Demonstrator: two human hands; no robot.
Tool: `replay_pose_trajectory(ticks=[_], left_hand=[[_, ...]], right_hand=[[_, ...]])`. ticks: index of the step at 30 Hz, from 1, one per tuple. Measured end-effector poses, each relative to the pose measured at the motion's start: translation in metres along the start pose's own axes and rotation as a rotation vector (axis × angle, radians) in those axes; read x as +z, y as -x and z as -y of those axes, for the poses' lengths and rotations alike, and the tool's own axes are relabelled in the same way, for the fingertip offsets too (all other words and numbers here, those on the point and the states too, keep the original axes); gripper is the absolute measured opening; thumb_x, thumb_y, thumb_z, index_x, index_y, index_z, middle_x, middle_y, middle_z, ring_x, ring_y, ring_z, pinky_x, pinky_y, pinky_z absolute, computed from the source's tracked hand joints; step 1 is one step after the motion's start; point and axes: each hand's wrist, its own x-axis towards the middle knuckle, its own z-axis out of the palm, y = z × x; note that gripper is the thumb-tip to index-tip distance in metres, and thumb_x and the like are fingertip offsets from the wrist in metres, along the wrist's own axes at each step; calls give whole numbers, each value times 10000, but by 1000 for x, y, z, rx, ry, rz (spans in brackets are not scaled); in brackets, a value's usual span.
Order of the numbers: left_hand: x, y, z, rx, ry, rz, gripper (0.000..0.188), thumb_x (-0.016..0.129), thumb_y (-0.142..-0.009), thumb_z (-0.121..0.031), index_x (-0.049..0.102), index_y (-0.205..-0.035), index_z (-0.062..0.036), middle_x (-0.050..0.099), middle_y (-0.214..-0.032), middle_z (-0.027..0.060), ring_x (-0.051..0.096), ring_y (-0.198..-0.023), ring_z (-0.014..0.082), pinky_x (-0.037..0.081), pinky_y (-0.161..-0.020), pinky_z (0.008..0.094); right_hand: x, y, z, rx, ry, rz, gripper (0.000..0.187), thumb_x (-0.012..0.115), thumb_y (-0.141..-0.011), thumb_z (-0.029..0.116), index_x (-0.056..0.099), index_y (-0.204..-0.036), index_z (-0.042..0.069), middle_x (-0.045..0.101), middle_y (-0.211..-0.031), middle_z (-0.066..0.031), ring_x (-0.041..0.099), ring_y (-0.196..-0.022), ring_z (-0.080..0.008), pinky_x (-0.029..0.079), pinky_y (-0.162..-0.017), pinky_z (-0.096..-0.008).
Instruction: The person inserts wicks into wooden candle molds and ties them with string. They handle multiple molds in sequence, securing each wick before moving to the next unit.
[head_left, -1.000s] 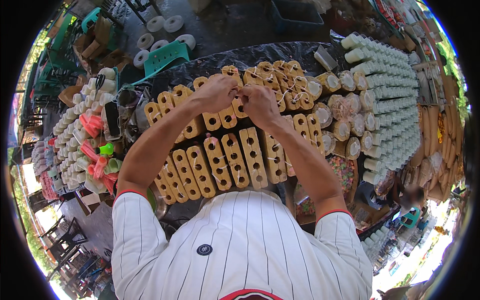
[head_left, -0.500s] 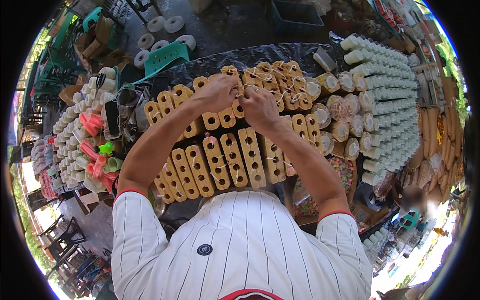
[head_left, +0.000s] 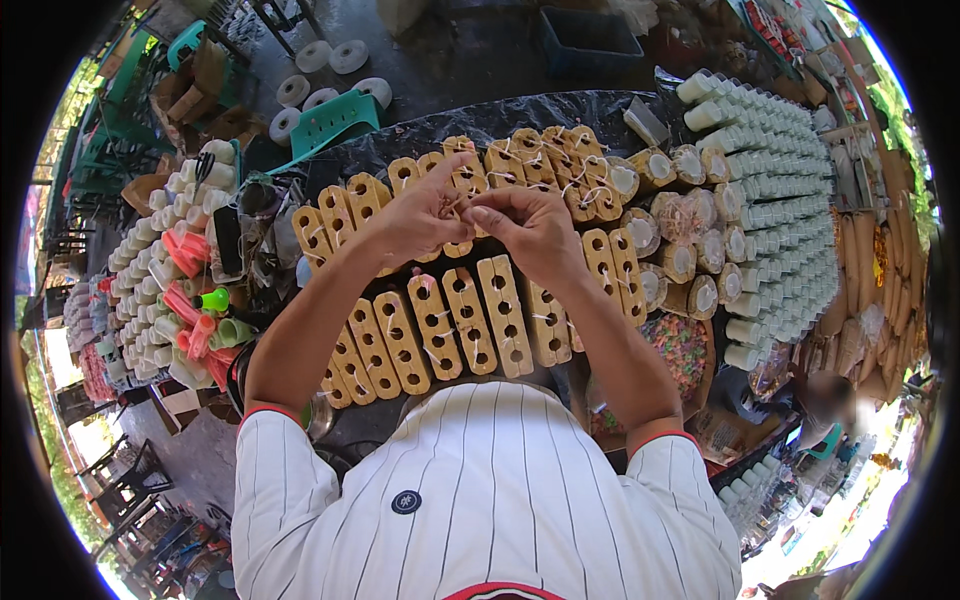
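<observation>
My left hand (head_left: 420, 215) and my right hand (head_left: 535, 230) meet fingertip to fingertip above the middle of the table. Both pinch a thin tie (head_left: 464, 206) between thumb and fingers; it is too small to make out further. Right below the hands lie long tan packs (head_left: 505, 315) with round holes, bound with pale string. They are laid side by side in two rows, a further row (head_left: 525, 160) and a nearer one. The hands hide a few packs of the further row.
The table wears a black plastic sheet (head_left: 560, 105). Rows of white tubes (head_left: 775, 190) fill the right side, round tan-topped packs (head_left: 685, 260) beside them, a bag of coloured sweets (head_left: 680, 345) nearer. White, orange and green tubes (head_left: 190, 300) stand left. A green basket (head_left: 335, 120) sits behind.
Both hands stay joined over the same spot. They sit slightly lower in the picture, and the fingers have shifted a little around the tie.
</observation>
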Motion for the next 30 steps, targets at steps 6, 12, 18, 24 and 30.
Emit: replay_pose_trajectory(ticks=[6,12,18,24,30], left_hand=[[25,18,5,121,12,1,870,720,-908,48,286,-1652,-70,670,-1109,57,647,-917,81,540,-755,212],[18,36,9,56,56,10,584,776,-937,-51,527,-1463,-7,689,-1046,15,627,-852,49,513,-687,207],[26,45,29,73,58,-199,236,761,-1005,-163,717,-1165,5,702,-898,-19,573,-710,24,456,-572,200],[38,47,38,125,-137,-408,180,697,-1051,-129,732,-1128,29,712,-883,-6,592,-709,34,455,-578,219],[58,57,21,69,-33,-337,153,672,-1059,-93,710,-1110,46,704,-883,20,641,-785,72,497,-670,240]], right_hand=[[12,11,8,31,-3,53,185,748,-998,108,783,-1141,-4,781,-951,-51,689,-814,-85,558,-722,-242],[6,19,8,39,-117,-59,124,744,-1007,82,757,-1070,-24,748,-896,-27,645,-797,-61,521,-712,-221],[3,22,-14,89,-374,-126,122,737,-1014,80,730,-1081,-22,705,-853,-6,587,-745,-52,471,-672,-212],[-1,37,-26,24,-127,-140,94,719,-1019,49,734,-1096,-3,718,-889,-10,631,-774,-72,522,-730,-226],[0,43,-33,-22,-309,-139,94,723,-1010,38,740,-1087,-13,729,-914,-21,657,-788,-88,548,-762,-241]])
